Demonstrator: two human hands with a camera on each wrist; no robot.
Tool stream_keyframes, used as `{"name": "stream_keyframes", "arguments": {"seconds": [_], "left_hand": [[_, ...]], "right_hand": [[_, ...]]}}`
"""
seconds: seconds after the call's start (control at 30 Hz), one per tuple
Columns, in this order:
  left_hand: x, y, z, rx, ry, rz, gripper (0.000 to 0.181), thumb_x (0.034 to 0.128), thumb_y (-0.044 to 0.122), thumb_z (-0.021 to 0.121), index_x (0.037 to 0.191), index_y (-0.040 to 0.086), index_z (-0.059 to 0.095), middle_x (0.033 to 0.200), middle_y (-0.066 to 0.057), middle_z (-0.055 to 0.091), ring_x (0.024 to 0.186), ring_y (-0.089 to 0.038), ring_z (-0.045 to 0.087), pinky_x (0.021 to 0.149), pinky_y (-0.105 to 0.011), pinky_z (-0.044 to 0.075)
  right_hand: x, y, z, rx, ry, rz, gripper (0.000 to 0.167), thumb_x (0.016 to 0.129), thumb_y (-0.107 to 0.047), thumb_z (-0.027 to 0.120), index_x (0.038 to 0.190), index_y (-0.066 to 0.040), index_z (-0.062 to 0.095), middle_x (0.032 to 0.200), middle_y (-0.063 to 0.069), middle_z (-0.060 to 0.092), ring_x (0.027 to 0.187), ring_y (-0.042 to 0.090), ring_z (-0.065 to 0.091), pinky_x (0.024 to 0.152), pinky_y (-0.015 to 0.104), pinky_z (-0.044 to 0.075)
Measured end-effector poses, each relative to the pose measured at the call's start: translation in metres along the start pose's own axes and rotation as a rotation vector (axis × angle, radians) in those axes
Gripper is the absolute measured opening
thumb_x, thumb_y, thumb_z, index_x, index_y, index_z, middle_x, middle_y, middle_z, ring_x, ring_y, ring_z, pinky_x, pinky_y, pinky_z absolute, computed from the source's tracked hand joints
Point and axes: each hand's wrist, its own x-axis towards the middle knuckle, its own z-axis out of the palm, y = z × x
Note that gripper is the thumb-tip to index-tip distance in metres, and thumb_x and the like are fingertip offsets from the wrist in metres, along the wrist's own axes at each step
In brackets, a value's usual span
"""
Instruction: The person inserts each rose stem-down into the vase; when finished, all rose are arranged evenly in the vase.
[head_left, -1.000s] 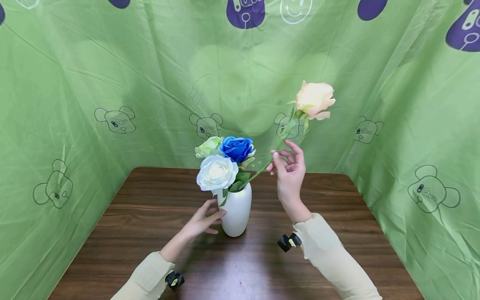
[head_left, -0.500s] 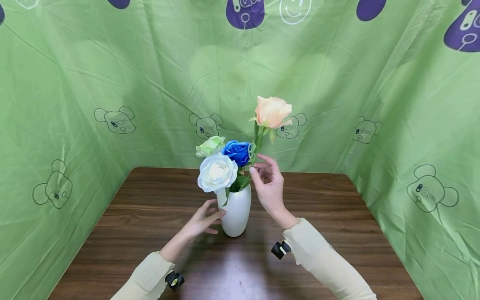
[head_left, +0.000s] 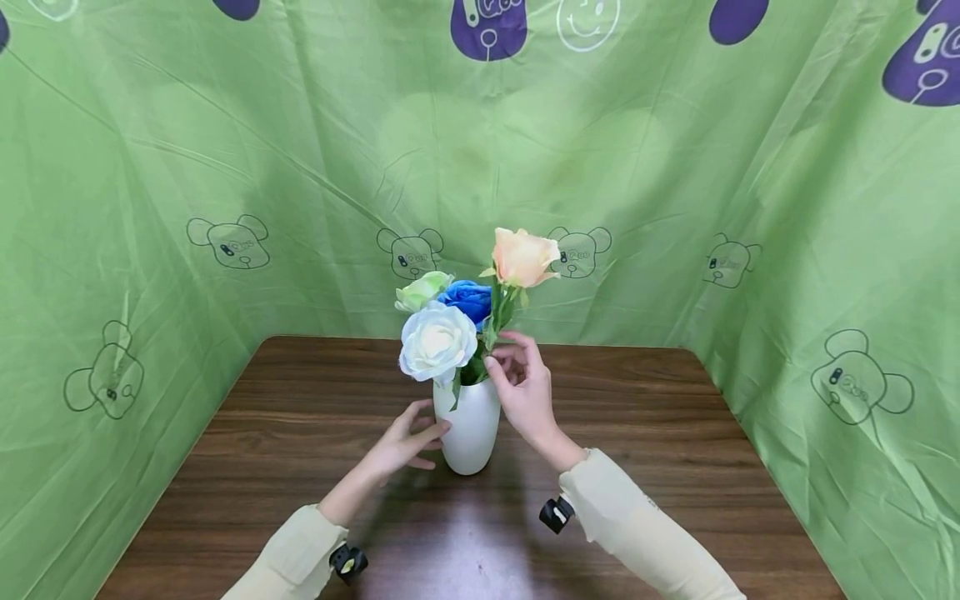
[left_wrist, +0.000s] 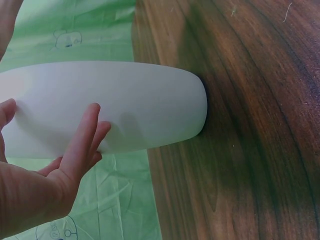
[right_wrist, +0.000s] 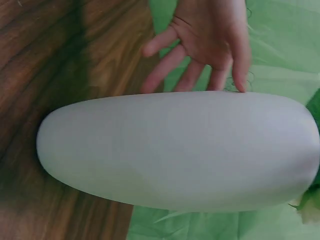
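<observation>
A white vase (head_left: 468, 433) stands upright on the table, holding a pale blue-white rose (head_left: 438, 342), a blue rose (head_left: 467, 300) and a light green rose (head_left: 423, 292). My right hand (head_left: 527, 396) pinches the green stem of a peach rose (head_left: 525, 258) between thumb and fingers at the vase's mouth; the stem's lower end is hidden. Against the vase's left side rests my left hand (head_left: 405, 439), fingers extended and apart. The right wrist view shows that left hand (right_wrist: 205, 40) with its fingertips at the vase wall (right_wrist: 175, 150).
A brown wood-grain table (head_left: 300, 417) lies under everything. Green cloth (head_left: 322, 167) with cartoon prints hangs behind and at both sides. Each forearm carries a small black device, one a wrist camera (head_left: 556, 514) by the right sleeve.
My right hand has come left and down with the peach rose, which now stands more upright and lower, close beside the blue rose. The left hand has stayed on the vase.
</observation>
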Motion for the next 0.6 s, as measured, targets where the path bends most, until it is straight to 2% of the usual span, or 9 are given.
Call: {"name": "stream_keyframes", "arguments": {"seconds": [0.2,0.33,0.47,0.6], "left_hand": [[0.0,0.001,0.001,0.003,0.011,-0.005,0.058,0.0872,0.022,0.058,0.132,0.001,0.026,0.123,-0.034,0.036,0.101,-0.049,0.046,0.064,-0.044,0.051],[0.0,0.001,0.0,0.003,0.011,-0.005,0.058,0.0873,0.022,0.057,0.131,0.001,0.026,0.123,-0.034,0.035,0.101,-0.049,0.046,0.064,-0.044,0.051],[0.0,0.001,0.001,0.003,0.013,-0.01,0.059,0.0872,0.022,0.058,0.132,0.001,0.026,0.123,-0.034,0.035,0.101,-0.048,0.046,0.064,-0.044,0.051],[0.0,0.001,0.001,0.0,0.012,-0.012,0.059,0.0874,0.022,0.057,0.132,0.0,0.025,0.123,-0.035,0.035,0.101,-0.048,0.046,0.064,-0.045,0.051]], "right_hand": [[-0.01,0.004,0.006,-0.064,-0.059,-0.017,0.031,0.076,0.012,0.06,0.104,0.005,0.049,0.077,0.015,0.061,0.054,0.018,0.046,0.041,0.026,0.036],[-0.016,0.006,0.007,-0.094,-0.071,-0.009,0.031,0.075,0.011,0.061,0.103,0.004,0.05,0.079,0.015,0.062,0.053,0.019,0.047,0.041,0.029,0.036],[-0.016,0.004,0.007,-0.083,-0.028,0.006,0.028,0.076,0.009,0.062,0.101,0.003,0.052,0.082,0.014,0.061,0.056,0.021,0.047,0.042,0.027,0.036],[-0.01,0.0,0.005,-0.06,0.059,0.005,0.02,0.077,0.006,0.062,0.097,0.005,0.055,0.081,0.014,0.056,0.057,0.022,0.045,0.042,0.026,0.035]]}}
